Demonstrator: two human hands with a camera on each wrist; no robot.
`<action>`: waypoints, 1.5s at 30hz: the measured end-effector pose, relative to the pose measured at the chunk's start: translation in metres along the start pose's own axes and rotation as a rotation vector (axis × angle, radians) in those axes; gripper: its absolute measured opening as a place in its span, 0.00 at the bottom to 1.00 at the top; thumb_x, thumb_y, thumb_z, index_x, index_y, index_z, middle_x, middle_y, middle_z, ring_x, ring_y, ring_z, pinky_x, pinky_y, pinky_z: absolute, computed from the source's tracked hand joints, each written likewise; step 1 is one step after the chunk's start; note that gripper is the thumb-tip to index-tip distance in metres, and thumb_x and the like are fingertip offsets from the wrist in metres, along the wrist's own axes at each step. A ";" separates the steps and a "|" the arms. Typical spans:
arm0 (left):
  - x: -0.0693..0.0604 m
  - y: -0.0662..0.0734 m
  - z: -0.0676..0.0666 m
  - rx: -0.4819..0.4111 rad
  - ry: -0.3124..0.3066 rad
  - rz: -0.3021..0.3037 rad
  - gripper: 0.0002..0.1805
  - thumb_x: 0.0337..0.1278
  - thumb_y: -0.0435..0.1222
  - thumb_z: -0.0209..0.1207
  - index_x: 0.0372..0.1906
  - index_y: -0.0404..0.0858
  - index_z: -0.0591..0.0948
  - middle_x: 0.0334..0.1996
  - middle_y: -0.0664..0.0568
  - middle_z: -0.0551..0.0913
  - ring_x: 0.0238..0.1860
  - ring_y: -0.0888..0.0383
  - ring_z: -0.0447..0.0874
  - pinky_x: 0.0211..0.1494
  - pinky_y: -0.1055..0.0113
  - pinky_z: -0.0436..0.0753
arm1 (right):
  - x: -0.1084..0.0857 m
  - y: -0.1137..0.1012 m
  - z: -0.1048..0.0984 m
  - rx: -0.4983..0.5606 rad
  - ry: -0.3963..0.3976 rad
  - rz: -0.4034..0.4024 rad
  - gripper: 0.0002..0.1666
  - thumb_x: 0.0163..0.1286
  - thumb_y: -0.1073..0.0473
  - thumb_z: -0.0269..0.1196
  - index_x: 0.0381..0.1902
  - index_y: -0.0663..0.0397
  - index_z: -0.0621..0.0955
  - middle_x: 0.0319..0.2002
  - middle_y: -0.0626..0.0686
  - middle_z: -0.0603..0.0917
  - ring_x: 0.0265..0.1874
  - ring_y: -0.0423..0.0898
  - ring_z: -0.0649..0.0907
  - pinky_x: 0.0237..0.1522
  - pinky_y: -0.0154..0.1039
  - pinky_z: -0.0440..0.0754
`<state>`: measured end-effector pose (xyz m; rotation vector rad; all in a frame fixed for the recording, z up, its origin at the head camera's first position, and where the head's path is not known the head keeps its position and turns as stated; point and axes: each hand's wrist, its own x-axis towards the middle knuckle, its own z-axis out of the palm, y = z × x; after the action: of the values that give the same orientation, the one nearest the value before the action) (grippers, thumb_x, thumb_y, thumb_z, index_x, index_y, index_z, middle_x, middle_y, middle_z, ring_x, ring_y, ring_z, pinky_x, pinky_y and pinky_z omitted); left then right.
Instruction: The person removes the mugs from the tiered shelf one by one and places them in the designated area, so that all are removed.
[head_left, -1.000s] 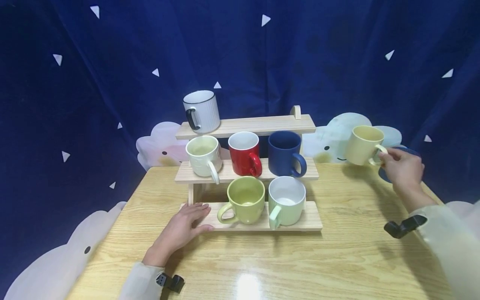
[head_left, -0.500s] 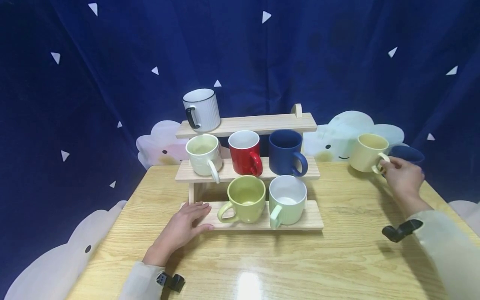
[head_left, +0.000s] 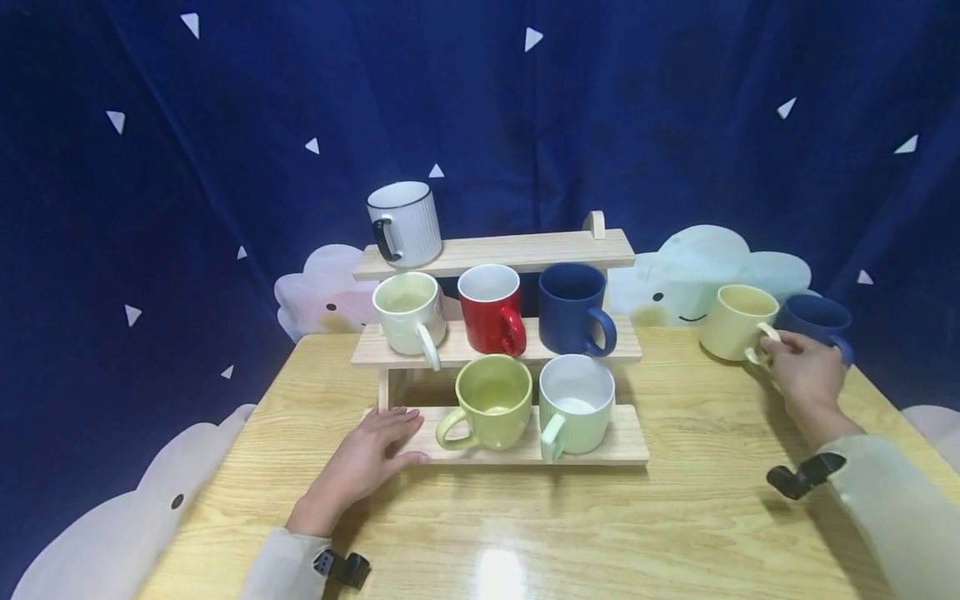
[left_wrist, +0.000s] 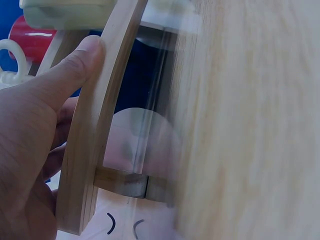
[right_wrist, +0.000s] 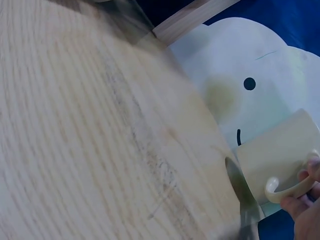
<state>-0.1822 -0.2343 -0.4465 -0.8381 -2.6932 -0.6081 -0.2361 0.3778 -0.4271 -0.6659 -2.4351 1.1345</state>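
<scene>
With its thumb and fingers my right hand (head_left: pixel 808 368) pinches the handle of a pale yellow mug (head_left: pixel 737 327), which is upright at the table's back right. Its base is at the tabletop; whether it touches cannot be told. In the right wrist view, fingertips curl at the handle (right_wrist: pixel 295 192). A dark blue mug (head_left: pixel 816 315) stands just behind that hand, partly hidden. On the left end of the lowest board of a wooden three-tier rack (head_left: pixel 628 429), my left hand (head_left: pixel 363 450) rests with extended fingers; its thumb (left_wrist: pixel 75 65) lies along the board's front edge.
An olive mug (head_left: pixel 491 400) and a mint mug (head_left: pixel 576 404) stand on the bottom tier. Cream (head_left: pixel 408 317), red (head_left: pixel 486 312) and navy (head_left: pixel 567 308) mugs fill the middle one. A ribbed white mug (head_left: pixel 408 225) is up top. Behind hangs a blue curtain (head_left: pixel 480 100).
My right hand has lowered the pale yellow mug to the tabletop, slightly rightward, in front of and left of the blue mug. The left hand has kept its place on the rack.
</scene>
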 end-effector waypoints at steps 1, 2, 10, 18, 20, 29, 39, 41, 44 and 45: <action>0.000 0.000 0.000 0.002 0.001 0.001 0.37 0.50 0.59 0.65 0.59 0.37 0.81 0.59 0.48 0.80 0.64 0.45 0.73 0.72 0.42 0.58 | 0.000 0.001 0.001 -0.006 0.002 0.001 0.30 0.73 0.46 0.57 0.64 0.59 0.76 0.18 0.22 0.68 0.32 0.38 0.75 0.41 0.37 0.71; 0.000 0.000 0.000 0.003 0.002 0.001 0.37 0.51 0.59 0.65 0.59 0.37 0.81 0.59 0.48 0.80 0.64 0.45 0.73 0.72 0.42 0.58 | 0.000 0.001 0.001 -0.008 0.002 0.002 0.30 0.73 0.46 0.57 0.64 0.59 0.75 0.18 0.23 0.69 0.36 0.42 0.75 0.44 0.40 0.70; 0.000 0.000 0.000 0.015 0.004 0.009 0.36 0.50 0.58 0.65 0.58 0.37 0.81 0.59 0.48 0.80 0.63 0.45 0.74 0.72 0.41 0.58 | -0.001 0.007 0.005 -0.023 0.004 0.013 0.31 0.73 0.44 0.57 0.64 0.59 0.76 0.19 0.22 0.68 0.36 0.42 0.75 0.42 0.39 0.67; 0.001 0.000 0.000 0.014 0.006 0.018 0.35 0.50 0.57 0.66 0.58 0.36 0.81 0.58 0.48 0.81 0.63 0.46 0.74 0.72 0.41 0.59 | -0.003 0.011 0.012 -0.061 0.038 -0.013 0.28 0.73 0.46 0.57 0.62 0.59 0.78 0.24 0.31 0.74 0.35 0.45 0.75 0.38 0.37 0.67; 0.001 0.000 0.000 0.018 0.009 0.014 0.35 0.50 0.57 0.66 0.58 0.36 0.81 0.58 0.48 0.81 0.63 0.45 0.74 0.72 0.41 0.59 | -0.004 0.011 0.012 -0.066 0.039 -0.008 0.27 0.73 0.47 0.57 0.62 0.58 0.78 0.28 0.38 0.78 0.35 0.45 0.75 0.36 0.36 0.67; 0.000 0.001 0.000 0.013 0.001 0.004 0.36 0.51 0.58 0.65 0.58 0.37 0.81 0.59 0.48 0.80 0.63 0.44 0.73 0.72 0.41 0.58 | -0.005 0.012 0.006 -0.030 -0.061 -0.052 0.32 0.73 0.45 0.57 0.62 0.66 0.76 0.29 0.40 0.80 0.25 0.30 0.75 0.24 0.29 0.75; 0.000 -0.001 0.000 0.011 0.001 0.002 0.36 0.51 0.59 0.65 0.59 0.38 0.81 0.59 0.49 0.80 0.64 0.46 0.73 0.72 0.42 0.58 | -0.003 0.009 -0.005 -0.252 -0.175 -0.308 0.32 0.77 0.46 0.51 0.61 0.71 0.71 0.49 0.74 0.78 0.41 0.66 0.79 0.34 0.57 0.75; 0.000 -0.001 0.000 0.010 -0.001 0.001 0.36 0.52 0.59 0.65 0.59 0.38 0.81 0.59 0.49 0.80 0.64 0.46 0.73 0.72 0.42 0.59 | -0.003 0.010 -0.006 -0.270 -0.188 -0.317 0.34 0.77 0.44 0.50 0.61 0.71 0.70 0.50 0.75 0.78 0.42 0.66 0.79 0.35 0.60 0.74; 0.000 -0.001 0.000 0.009 -0.006 -0.003 0.36 0.52 0.59 0.64 0.59 0.38 0.80 0.60 0.49 0.80 0.65 0.46 0.72 0.72 0.42 0.59 | -0.002 0.011 -0.008 -0.292 -0.210 -0.334 0.34 0.77 0.43 0.49 0.62 0.70 0.70 0.47 0.73 0.79 0.36 0.62 0.80 0.31 0.54 0.74; 0.000 -0.001 0.000 0.008 -0.006 -0.002 0.36 0.52 0.59 0.64 0.59 0.38 0.80 0.60 0.49 0.80 0.65 0.45 0.72 0.72 0.42 0.59 | -0.002 0.012 -0.009 -0.300 -0.216 -0.343 0.34 0.77 0.43 0.49 0.62 0.70 0.70 0.45 0.72 0.80 0.35 0.61 0.79 0.29 0.52 0.73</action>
<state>-0.1825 -0.2348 -0.4466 -0.8365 -2.7002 -0.5960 -0.2269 0.3891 -0.4311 -0.1955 -2.7951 0.7461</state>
